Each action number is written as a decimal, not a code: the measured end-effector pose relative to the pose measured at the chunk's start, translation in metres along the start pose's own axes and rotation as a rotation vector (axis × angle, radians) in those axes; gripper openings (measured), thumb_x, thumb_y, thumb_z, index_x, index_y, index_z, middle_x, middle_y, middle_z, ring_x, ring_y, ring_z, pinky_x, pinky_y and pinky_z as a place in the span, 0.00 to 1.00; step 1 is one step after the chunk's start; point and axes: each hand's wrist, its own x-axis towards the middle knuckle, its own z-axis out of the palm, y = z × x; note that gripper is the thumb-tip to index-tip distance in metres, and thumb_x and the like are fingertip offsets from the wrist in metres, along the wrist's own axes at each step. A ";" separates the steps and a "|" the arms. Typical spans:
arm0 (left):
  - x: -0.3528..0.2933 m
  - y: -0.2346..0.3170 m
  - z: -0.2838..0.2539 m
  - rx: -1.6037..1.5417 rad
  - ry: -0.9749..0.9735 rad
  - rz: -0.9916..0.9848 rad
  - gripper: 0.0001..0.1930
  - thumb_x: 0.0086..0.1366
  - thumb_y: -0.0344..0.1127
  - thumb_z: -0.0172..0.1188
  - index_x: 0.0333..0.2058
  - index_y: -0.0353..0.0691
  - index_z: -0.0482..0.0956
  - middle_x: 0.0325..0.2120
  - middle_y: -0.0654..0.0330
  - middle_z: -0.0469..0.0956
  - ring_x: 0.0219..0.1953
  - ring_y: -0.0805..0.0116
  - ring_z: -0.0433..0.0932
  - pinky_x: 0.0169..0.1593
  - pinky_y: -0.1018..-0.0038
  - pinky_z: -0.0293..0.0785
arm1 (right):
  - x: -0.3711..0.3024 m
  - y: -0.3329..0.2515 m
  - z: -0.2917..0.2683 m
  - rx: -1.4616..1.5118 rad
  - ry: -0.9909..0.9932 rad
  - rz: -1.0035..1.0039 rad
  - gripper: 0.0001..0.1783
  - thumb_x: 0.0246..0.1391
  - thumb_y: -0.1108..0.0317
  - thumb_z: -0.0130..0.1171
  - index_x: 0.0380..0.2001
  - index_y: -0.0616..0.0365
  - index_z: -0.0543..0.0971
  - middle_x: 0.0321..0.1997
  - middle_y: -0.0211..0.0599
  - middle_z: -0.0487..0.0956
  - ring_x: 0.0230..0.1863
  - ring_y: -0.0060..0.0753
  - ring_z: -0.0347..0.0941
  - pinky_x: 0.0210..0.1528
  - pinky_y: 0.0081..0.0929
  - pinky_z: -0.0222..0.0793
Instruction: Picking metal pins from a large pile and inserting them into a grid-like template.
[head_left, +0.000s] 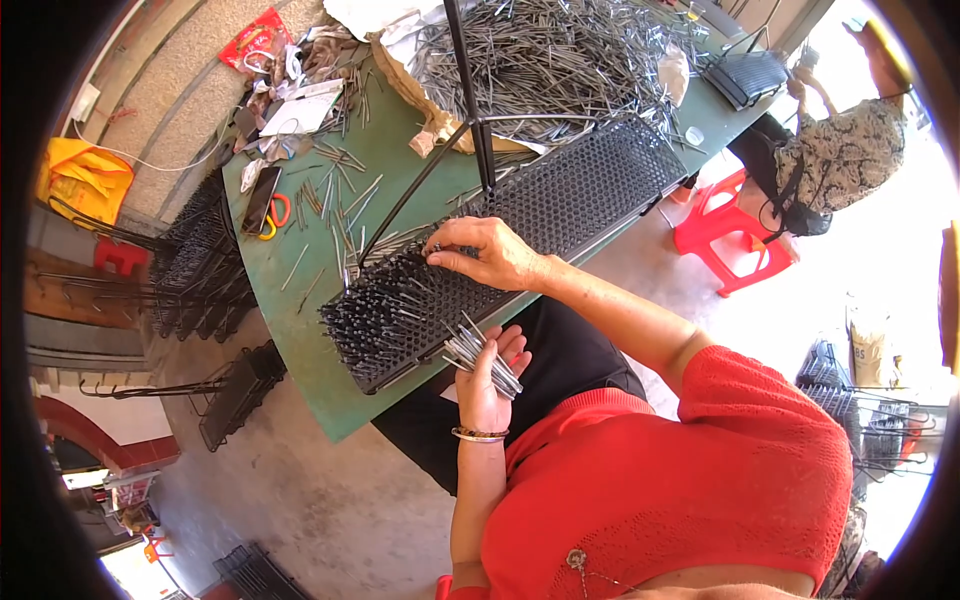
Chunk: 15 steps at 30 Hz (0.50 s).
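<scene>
While the left hand (484, 400) grips a bundle of slim metal rods (466, 350), seemingly keeping them close | right hand (492, 254) curled over the black perforated rack (600, 190), cannot tell what it pinches | rack along the green bench's (322, 398) near edge, likely for reach | rod heap (560, 60) behind.
</scene>
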 end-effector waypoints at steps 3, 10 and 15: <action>0.000 -0.001 -0.001 -0.006 -0.003 0.002 0.15 0.66 0.34 0.51 0.49 0.34 0.68 0.47 0.47 0.74 0.45 0.64 0.76 0.49 0.65 0.75 | -0.001 0.002 0.001 -0.013 0.011 -0.046 0.10 0.52 0.67 0.59 0.35 0.62 0.77 0.33 0.43 0.78 0.37 0.48 0.74 0.40 0.38 0.69; 0.001 -0.001 -0.002 -0.023 -0.002 0.015 0.15 0.67 0.33 0.50 0.50 0.33 0.68 0.46 0.46 0.75 0.44 0.62 0.77 0.47 0.65 0.76 | -0.002 0.007 0.002 -0.047 -0.035 -0.108 0.11 0.52 0.67 0.59 0.37 0.61 0.77 0.34 0.43 0.78 0.38 0.49 0.73 0.42 0.39 0.69; 0.001 -0.001 -0.003 -0.027 -0.005 0.010 0.15 0.67 0.33 0.49 0.50 0.33 0.68 0.45 0.47 0.75 0.44 0.63 0.78 0.47 0.65 0.76 | -0.006 0.005 0.007 -0.045 0.019 0.005 0.11 0.51 0.69 0.61 0.38 0.59 0.77 0.32 0.41 0.78 0.34 0.44 0.75 0.37 0.35 0.72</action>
